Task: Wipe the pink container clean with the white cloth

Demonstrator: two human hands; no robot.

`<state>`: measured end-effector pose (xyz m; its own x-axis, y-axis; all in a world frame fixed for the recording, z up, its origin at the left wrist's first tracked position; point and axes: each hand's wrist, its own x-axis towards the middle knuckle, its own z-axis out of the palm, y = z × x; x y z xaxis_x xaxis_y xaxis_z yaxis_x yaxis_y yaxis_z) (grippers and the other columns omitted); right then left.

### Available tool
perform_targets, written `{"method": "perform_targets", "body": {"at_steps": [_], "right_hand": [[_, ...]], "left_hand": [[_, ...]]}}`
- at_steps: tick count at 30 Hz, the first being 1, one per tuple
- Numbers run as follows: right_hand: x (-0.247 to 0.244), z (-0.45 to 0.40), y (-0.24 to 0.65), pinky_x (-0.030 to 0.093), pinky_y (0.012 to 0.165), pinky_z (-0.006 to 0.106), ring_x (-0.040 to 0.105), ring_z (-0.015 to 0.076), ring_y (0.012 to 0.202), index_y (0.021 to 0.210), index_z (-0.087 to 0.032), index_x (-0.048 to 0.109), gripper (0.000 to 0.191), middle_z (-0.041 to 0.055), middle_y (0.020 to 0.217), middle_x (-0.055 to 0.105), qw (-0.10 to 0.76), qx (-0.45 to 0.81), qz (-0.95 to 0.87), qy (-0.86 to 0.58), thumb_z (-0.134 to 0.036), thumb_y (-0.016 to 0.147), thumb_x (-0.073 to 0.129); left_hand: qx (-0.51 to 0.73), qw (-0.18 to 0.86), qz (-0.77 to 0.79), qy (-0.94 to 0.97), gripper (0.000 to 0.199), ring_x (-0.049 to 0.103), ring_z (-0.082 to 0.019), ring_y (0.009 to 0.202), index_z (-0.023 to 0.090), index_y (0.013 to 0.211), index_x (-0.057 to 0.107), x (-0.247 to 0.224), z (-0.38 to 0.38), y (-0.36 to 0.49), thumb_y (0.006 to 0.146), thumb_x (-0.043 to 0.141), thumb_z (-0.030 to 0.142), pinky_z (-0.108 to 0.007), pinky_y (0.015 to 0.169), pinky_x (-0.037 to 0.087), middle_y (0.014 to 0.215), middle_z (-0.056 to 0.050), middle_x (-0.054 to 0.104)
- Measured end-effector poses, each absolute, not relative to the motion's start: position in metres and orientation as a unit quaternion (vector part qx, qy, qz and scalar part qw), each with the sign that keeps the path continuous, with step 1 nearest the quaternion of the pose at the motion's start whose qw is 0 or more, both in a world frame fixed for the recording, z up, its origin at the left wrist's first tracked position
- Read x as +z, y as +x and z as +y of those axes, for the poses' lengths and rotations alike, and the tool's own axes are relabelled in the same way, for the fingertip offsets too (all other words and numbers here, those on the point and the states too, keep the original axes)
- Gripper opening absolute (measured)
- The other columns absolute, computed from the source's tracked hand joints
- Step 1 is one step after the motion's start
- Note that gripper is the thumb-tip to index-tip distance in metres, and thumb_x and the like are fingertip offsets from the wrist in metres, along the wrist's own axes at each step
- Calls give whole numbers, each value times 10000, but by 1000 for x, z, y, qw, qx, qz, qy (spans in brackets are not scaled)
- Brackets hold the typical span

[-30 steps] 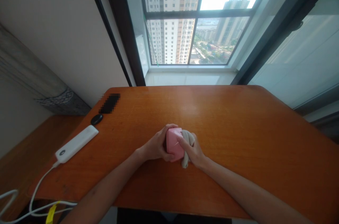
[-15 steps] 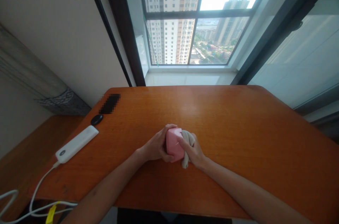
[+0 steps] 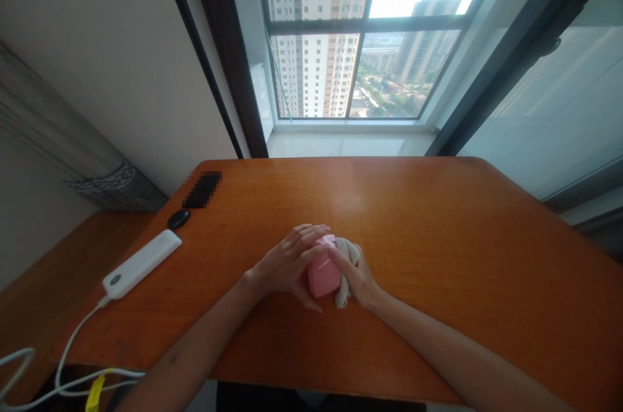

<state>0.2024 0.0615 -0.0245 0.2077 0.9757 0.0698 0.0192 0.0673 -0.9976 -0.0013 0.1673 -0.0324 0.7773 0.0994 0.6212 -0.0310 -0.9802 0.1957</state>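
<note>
"Where's the pink box [image 3: 324,281]?"

"Between my hands, above the tabletop [image 3: 438,256]; my left hand [image 3: 287,263] is spread wide across it, seemingly to steady it; my right hand [image 3: 357,276] is narrow, pinching the cloth [image 3: 343,292] against its side."

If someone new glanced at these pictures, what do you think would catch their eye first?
The tall window straight ahead, with high-rise towers beyond it, stands out first. Below it, at the middle of the orange wooden table, the left hand and right hand meet over a pink box-shaped object and an off-white cloth. A white oblong device lies towards the table's left edge.
</note>
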Motion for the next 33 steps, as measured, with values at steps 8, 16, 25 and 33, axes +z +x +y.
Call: {"method": "perform_targets", "body": {"at_steps": [8, 16, 25, 33], "right_hand": [[-23, 63, 203, 394, 564, 278, 374, 146, 627, 666, -229, 523, 649, -19, 636, 488, 560, 441, -479, -512, -802, 891, 726], [-24, 64, 203, 371, 578, 274, 354, 144, 643, 656, -230, 499, 623, -28, 651, 445, 565, 443, -486, -499, -737, 942, 721], [-30, 65, 205, 419, 592, 273, 421, 155, 658, 666, -222, 540, 616, -13, 665, 511, 569, 436, -486, -500, -739, 946, 723], [-35, 65, 205, 465, 622, 283, 482, 165, 681, 743, -213, 605, 581, 1, 713, 572, 572, 430, -478, -510, -745, 933, 741]], "left_hand": [[283, 10, 42, 958, 1061, 546, -433, 1550, 182, 1689, 277, -33, 169, -3, 934, 806, 708, -643, 1281, 460, 1655, -316, 522], [285, 61, 71, 954, 1098, 617, -431, 1463, 172, 1703, 315, -36, 166, -1, 903, 829, 722, -591, 1242, 511, 1578, -288, 591], [309, 89, 73, 944, 1162, 625, -431, 1431, 179, 1722, 256, -37, 164, 2, 877, 864, 696, -588, 1211, 539, 1552, -275, 589], [319, 123, 86, 936, 1222, 622, -437, 1423, 237, 1687, 265, -41, 163, 4, 767, 946, 667, -618, 1200, 550, 1578, -242, 552]]}}
